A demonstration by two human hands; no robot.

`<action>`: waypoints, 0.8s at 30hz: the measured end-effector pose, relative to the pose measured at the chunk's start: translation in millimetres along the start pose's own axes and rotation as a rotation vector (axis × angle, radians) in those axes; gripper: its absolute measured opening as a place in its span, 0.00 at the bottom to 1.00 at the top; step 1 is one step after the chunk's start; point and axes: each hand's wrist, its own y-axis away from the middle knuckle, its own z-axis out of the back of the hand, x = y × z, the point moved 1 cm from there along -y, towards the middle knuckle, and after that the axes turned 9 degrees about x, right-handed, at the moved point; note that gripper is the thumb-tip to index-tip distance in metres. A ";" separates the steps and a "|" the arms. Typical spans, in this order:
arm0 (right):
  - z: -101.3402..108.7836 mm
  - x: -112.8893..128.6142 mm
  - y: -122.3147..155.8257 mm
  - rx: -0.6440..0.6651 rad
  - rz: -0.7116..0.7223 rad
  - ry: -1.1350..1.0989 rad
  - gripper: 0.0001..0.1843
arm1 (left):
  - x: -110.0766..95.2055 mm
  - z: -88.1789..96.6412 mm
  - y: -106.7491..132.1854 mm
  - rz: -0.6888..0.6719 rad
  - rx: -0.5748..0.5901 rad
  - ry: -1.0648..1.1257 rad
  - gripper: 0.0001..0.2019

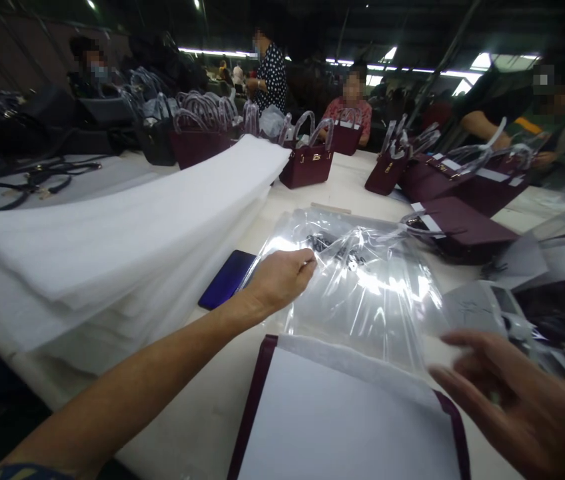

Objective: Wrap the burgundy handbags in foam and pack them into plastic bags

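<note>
My left hand (282, 277) reaches across the table, its fingers pinched on a clear plastic bag (387, 320). The bag lies flat, wrinkled and glossy, with dark printing near its far side. At the right, my right hand (502, 393) hovers with thumb and fingers apart, slightly blurred and holding nothing. Closest to it is a maroon-edged piece (455, 427) covered by a white sheet (352, 420), directly in front of me; its near end runs out of view. A dark blue phone-like slab (225, 280) lies beside my left wrist, partly under the bag's edge.
A thick stack of white foam sheets (127, 227) spreads over the left. Maroon handbags (307, 167) with plastic-wrapped handles stand along the back, and one lies on its side (467, 227) at right. Black straps (27, 180) lie far left. Several people work beyond the table.
</note>
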 end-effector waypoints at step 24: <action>-37.3 -48.3 -157.2 -0.130 -0.256 -0.959 0.30 | 18.9 5.3 -25.4 0.185 -0.012 -0.195 0.15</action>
